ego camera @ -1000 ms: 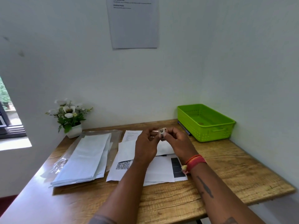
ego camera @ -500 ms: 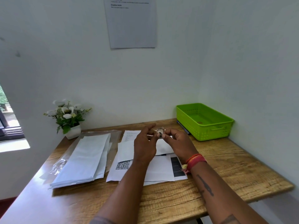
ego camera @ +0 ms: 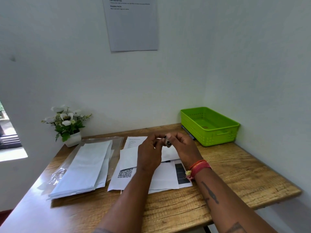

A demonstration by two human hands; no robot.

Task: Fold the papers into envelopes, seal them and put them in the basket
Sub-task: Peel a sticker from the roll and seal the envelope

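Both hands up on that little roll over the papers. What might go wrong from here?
1. The small roll, pinched by the right hand with the left hand at it, may slip onto the loose printed papers.
2. The pile lies unweighted and may shift.
3. The green basket sits far right, a stretch.

Little potted plant (ego camera: 68, 125) with white flowers sits back left on the wooden table (ego camera: 227, 169). Grey notice (ego camera: 133, 26) on the wall, and what looks like a pen (ego camera: 188, 133) beside the tub.

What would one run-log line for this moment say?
right hand: pinches small roll | left hand: at roll, grip unclear | papers: on table | basket: no envelopes
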